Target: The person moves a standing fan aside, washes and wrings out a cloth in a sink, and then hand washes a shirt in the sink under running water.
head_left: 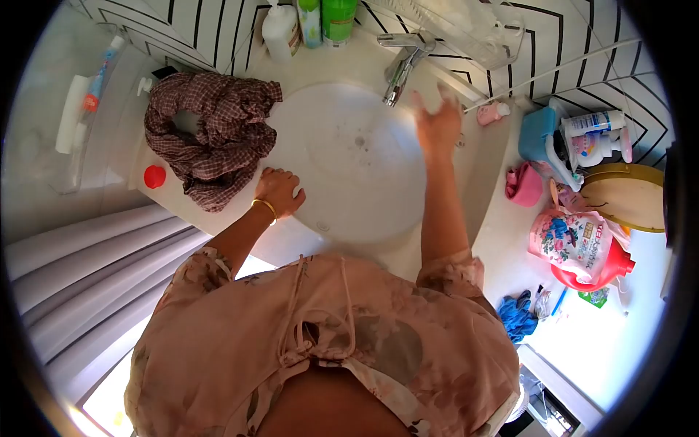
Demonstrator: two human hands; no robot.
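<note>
My left hand [278, 192] rests at the left rim of the white sink [378, 211], its fingers loosely bent and apart with nothing in them. Just beyond it, a bunched brown checked cloth [218, 138] lies on the counter. My right hand [438, 130] is over the sink's right side, open and a little blurred, with thumb and fingers spread. It is close to the chrome faucet [405, 69] but apart from the spout. Around the drain [360, 142] the basin looks wet.
A white pump bottle [281, 30] and green containers [338, 22] stand behind the sink. A red cap [154, 176] lies at left. On the right are a small pink bottle [492, 113], a blue basket [540, 135], a pink cup [524, 185] and a detergent pouch [571, 239].
</note>
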